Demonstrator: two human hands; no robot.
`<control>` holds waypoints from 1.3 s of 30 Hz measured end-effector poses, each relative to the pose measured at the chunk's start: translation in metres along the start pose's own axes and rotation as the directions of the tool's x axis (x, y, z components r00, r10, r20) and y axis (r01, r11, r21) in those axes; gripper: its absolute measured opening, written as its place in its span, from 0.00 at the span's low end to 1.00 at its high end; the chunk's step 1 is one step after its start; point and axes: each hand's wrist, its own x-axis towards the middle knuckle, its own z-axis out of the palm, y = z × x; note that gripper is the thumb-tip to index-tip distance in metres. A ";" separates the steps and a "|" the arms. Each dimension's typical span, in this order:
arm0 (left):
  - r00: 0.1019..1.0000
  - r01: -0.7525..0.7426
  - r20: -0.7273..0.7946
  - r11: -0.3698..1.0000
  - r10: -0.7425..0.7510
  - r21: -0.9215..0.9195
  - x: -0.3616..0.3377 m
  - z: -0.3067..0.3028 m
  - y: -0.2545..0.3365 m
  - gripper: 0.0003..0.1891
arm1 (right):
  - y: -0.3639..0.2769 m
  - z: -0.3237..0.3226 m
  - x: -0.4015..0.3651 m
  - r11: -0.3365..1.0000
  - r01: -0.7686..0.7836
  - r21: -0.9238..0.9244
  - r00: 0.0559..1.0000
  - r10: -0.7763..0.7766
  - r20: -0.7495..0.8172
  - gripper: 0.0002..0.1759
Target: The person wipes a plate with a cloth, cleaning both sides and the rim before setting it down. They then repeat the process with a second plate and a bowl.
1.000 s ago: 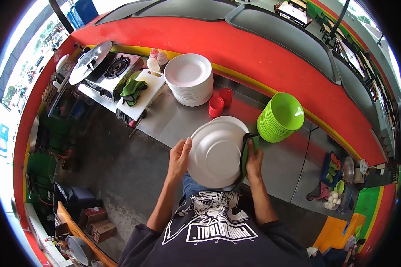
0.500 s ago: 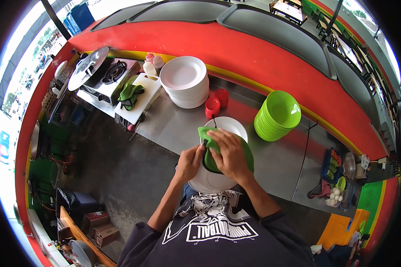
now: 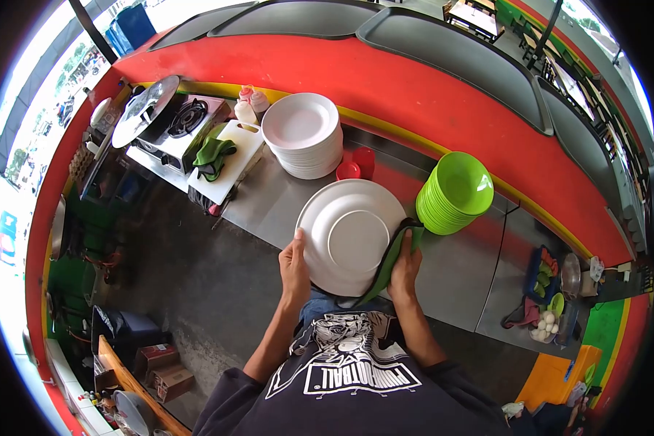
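Observation:
A white plate [image 3: 352, 236] is held up in front of my body, its underside with the round foot ring facing me. My left hand [image 3: 295, 267] grips its left edge, thumb on the underside. On the right edge, my right hand [image 3: 405, 269] holds a green cloth [image 3: 389, 263] with dark edging against the plate. Beyond the plate, a tall stack of white plates [image 3: 301, 134] stands on the steel counter [image 3: 443, 280]. A red cup [image 3: 348, 171] is just past the plate's far rim. Stacked green bowls [image 3: 455, 192] stand to the right.
At the left are a gas stove [image 3: 189, 120] and a white cutting board [image 3: 229, 160] with another green cloth. Squeeze bottles [image 3: 248, 105] stand by the red wall [image 3: 283, 62]. Eggs [image 3: 545, 325] and a blue basket [image 3: 541, 272] lie at the far right.
The plate has turned so its underside shows. My right hand and the cloth have moved from over the plate to its right edge; my left hand has shifted slightly left.

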 end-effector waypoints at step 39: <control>0.908 -0.028 -0.417 0.990 -0.033 -0.140 0.022 0.018 0.008 0.29 | 0.020 0.040 -0.074 0.260 0.827 -0.499 0.543 -0.138 0.828 0.40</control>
